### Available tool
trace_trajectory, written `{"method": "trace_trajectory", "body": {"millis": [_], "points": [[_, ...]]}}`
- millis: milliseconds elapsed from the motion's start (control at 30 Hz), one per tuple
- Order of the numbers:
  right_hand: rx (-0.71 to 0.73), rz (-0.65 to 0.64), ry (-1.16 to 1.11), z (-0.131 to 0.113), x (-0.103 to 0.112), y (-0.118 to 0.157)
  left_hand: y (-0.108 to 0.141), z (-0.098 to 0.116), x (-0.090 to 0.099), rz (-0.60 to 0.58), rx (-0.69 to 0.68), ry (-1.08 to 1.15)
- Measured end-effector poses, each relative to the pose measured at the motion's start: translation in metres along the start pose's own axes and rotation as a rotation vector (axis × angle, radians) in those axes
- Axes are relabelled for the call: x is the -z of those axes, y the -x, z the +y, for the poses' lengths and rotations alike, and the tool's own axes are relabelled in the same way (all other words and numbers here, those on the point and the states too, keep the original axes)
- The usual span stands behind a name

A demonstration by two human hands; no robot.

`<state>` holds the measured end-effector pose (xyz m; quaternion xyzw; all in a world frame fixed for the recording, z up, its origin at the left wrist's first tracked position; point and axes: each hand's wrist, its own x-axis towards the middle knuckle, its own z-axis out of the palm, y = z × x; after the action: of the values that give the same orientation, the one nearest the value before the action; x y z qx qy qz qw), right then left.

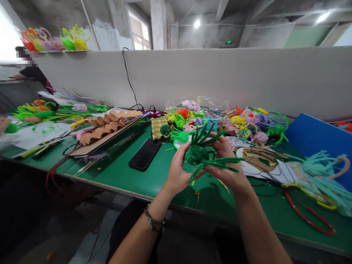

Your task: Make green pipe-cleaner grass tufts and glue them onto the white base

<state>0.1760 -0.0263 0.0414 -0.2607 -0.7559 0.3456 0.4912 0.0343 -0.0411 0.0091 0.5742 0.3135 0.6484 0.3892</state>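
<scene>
Green bundle [195,155] of fuzzy stems, a little right of mid-frame, held up above the bench [115,171] between two bare hands. Grip: both hands clasped on it, left hand [178,171] pressing the left flank of its round wound head, right hand [224,148] curled behind and under the right side; exactly where the right fingertips meet it, I cannot tell, stems being in the way. Relation to note: the head sits nearer the left hand, while the long axis runs off to the right, one spray of stems fanning up and rightward, another lying nearly level across the right hand. So the left hand has the compact end, the right the loose one. Bracelet [150,217] on the left wrist. Just left of the hands, a dark phone [145,154] flat on the bench; above it a yellow block [159,128]. Beyond the hands, a bright heap [178,121] of fuzzy pieces. Right of frame: paper [283,172] with drawn outlines, a teal tassel [316,165], a blue panel [308,134], a red handle [308,216] at lower right. Left of frame: brown wavy strips [106,126]. Upper left: a co-worker's dark sleeve [35,73], well apart.
</scene>
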Motion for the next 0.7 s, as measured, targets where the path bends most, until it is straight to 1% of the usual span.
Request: {"method": "trace_trajectory", "body": {"millis": [133, 233, 300, 433, 500, 600, 700], "points": [[0.037, -0.043, 0.01, 0.001, 0.001, -0.001, -0.003, 0.0, 0.003, 0.024, -0.025, -0.026], [0.054, -0.06, -0.003, 0.0, 0.001, -0.001, -0.005, -0.001, 0.005, 0.043, -0.004, 0.008], [0.052, -0.07, 0.015, 0.0, 0.001, -0.002, -0.007, -0.002, 0.006, 0.074, 0.036, 0.064], [0.029, -0.083, 0.092, 0.002, 0.007, -0.001, -0.011, -0.009, 0.008, 0.192, 0.174, 0.181], [0.003, -0.068, 0.137, 0.005, 0.01, 0.0, -0.013, -0.012, 0.008, 0.217, 0.209, 0.231], [-0.057, -0.001, 0.226, 0.009, 0.014, 0.003, -0.017, -0.013, 0.005, 0.227, 0.251, 0.406], [-0.118, 0.06, 0.296, 0.012, 0.016, 0.007, -0.02, -0.01, 0.002, 0.208, 0.399, 0.683]]}}
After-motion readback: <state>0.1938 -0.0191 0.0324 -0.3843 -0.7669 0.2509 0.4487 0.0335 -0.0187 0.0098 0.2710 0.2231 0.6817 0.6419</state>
